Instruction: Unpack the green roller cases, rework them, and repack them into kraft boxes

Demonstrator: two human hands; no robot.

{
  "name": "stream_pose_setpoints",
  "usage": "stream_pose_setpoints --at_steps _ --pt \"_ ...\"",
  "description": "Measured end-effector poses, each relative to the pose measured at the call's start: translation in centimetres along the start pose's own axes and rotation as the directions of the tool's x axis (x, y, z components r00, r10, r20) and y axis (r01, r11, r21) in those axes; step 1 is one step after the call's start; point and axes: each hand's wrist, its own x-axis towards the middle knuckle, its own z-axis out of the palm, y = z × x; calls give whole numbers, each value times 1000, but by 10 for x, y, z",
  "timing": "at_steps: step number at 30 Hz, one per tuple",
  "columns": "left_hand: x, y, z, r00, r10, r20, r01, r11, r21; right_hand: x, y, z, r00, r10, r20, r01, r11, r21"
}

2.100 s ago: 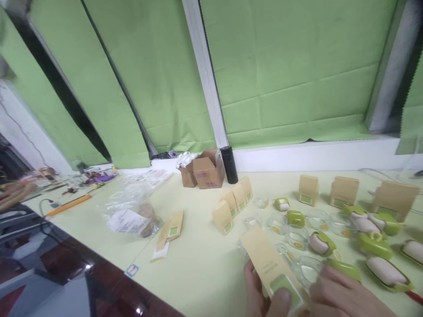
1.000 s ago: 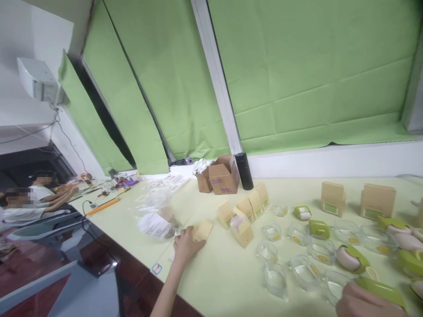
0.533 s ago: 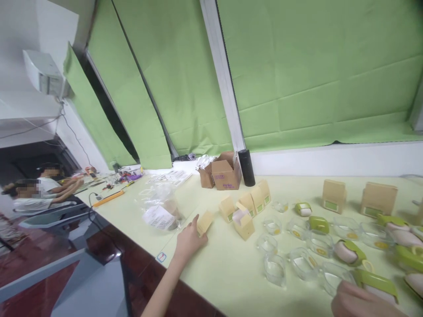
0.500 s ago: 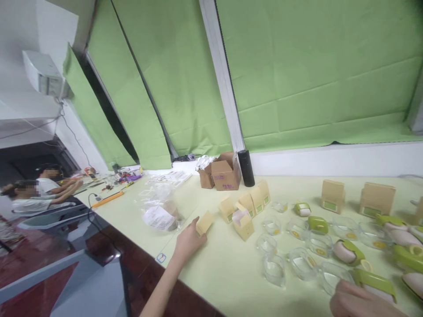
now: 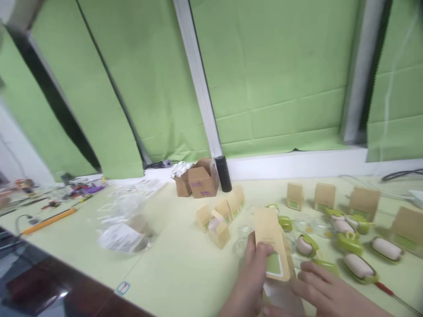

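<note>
My left hand (image 5: pixel 249 275) is closed around a kraft cardboard box (image 5: pixel 269 229), held up near the front of the table. A green label with a white edge shows on the box's face, close to my left fingers. My right hand (image 5: pixel 325 286) is at the box's lower right side, its fingers bent against it; motion blur softens the contact. Behind the box sit several clear plastic cups (image 5: pixel 302 223), partly hidden by it. A small open kraft box (image 5: pixel 220 233) stands to the left, in front of a row of similar boxes (image 5: pixel 233 204).
Green holders with pale rolls (image 5: pixel 360 266) lie at the right, beside a red-handled tool (image 5: pixel 385 288). More kraft boxes (image 5: pixel 325 196) stand behind. A brown carton (image 5: pixel 202 178) and black bottle (image 5: pixel 224 174) are by the wall. Plastic bags (image 5: pixel 124 235) and an orange power strip (image 5: pixel 49 221) lie left.
The view has swung right. My left hand has lifted the small box off the table and brought it close in front of me. My right hand has come to the box.
</note>
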Motion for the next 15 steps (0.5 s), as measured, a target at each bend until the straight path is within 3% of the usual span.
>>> stream_pose_setpoints --at_steps 3,6,10,13,15 --pt "18 -9 19 988 -41 148 52 996 -77 -5 13 -14 994 -51 93 59 994 -91" --pt "33 -17 25 971 -17 238 50 989 -136 -25 28 -17 996 60 67 -55 996 -64" --pt "47 -35 24 975 24 221 17 983 -182 -55 37 -5 965 246 89 -254 962 101" --pt "49 -50 21 980 -3 197 45 977 -207 -64 34 0 901 410 144 -433 878 205" --pt "47 -57 18 979 -14 204 58 976 -210 -65 30 0 882 434 183 -469 842 267"
